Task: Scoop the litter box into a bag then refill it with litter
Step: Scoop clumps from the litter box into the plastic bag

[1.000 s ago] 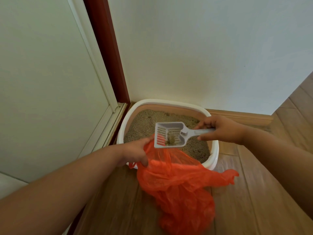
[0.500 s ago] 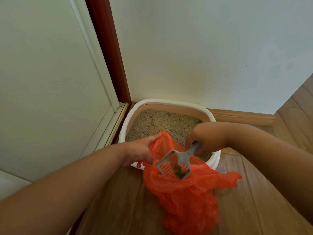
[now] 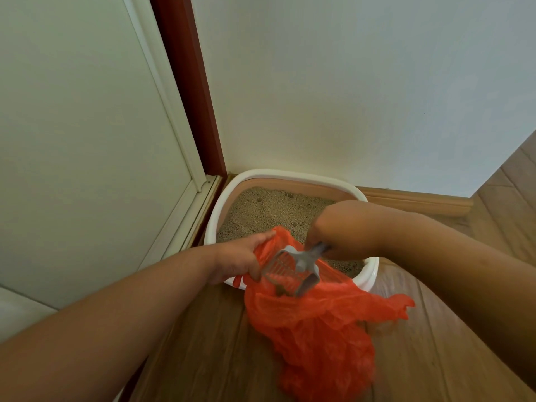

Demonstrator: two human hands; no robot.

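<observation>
On the wood floor (image 3: 203, 358), the right hand (image 3: 342, 227) grips the scoop (image 3: 293, 271), angled down-left into the bag (image 3: 319, 320) the left hand (image 3: 237, 262) pinches open

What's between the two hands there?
In the head view, the grey litter scoop tipped into the orange bag, between left hand and right hand.

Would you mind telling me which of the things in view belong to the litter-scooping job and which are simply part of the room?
Part of the job:
- litter box, holding litter
- grey scoop, tipped into the bag
- orange bag
- right hand gripping the scoop
- left hand holding the bag's edge

Just surroundings:
- white door
- red-brown door frame
- wall
- skirting board
- wooden floor
</observation>
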